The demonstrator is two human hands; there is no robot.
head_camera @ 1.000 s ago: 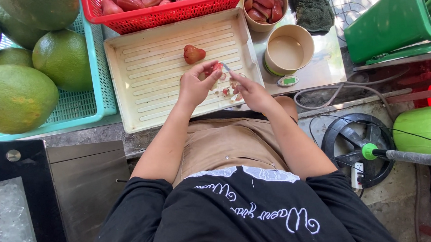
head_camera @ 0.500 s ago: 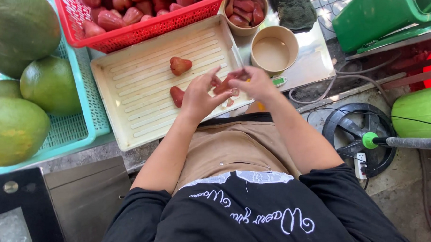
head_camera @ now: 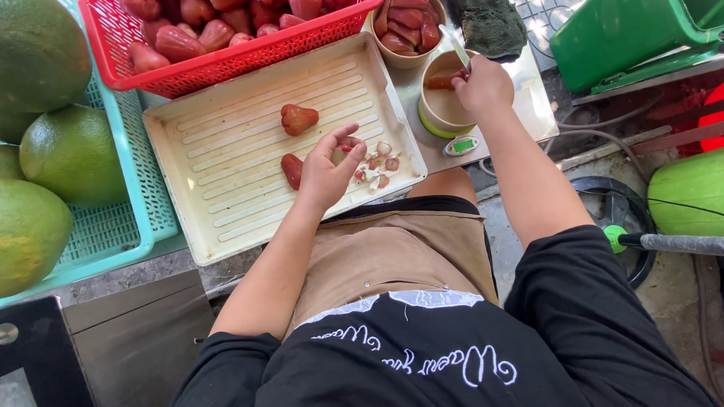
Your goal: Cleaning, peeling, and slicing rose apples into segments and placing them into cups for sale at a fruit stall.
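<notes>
**A:** Where is your left hand [head_camera: 326, 174]?

**B:** It hovers over the cream tray [head_camera: 213, 153], fingers loosely curled around a pale fruit piece [head_camera: 342, 154] pinched at the fingertips. Just beside it on the tray lie small cut scraps [head_camera: 377, 166], and a red half [head_camera: 292, 169] sits touching your palm's edge. A whole red fruit [head_camera: 297, 117] rests further up the tray, apart from the hand.

**A:** And your right hand [head_camera: 480, 83]?

**B:** Your grip there is closed on a knife [head_camera: 455, 46] and a red slice [head_camera: 442, 81] together, held over the empty paper cup [head_camera: 435, 115]. The blade points away from you, toward the full cup [head_camera: 407, 24] of red slices.

**A:** What else is around you?

**B:** A red basket [head_camera: 233, 50] of the same fruit sits above the tray. To your left a teal basket [head_camera: 123, 226] holds big green fruits [head_camera: 71, 155]. A dark cloth [head_camera: 486, 15] lies near the cups on the surface.
</notes>
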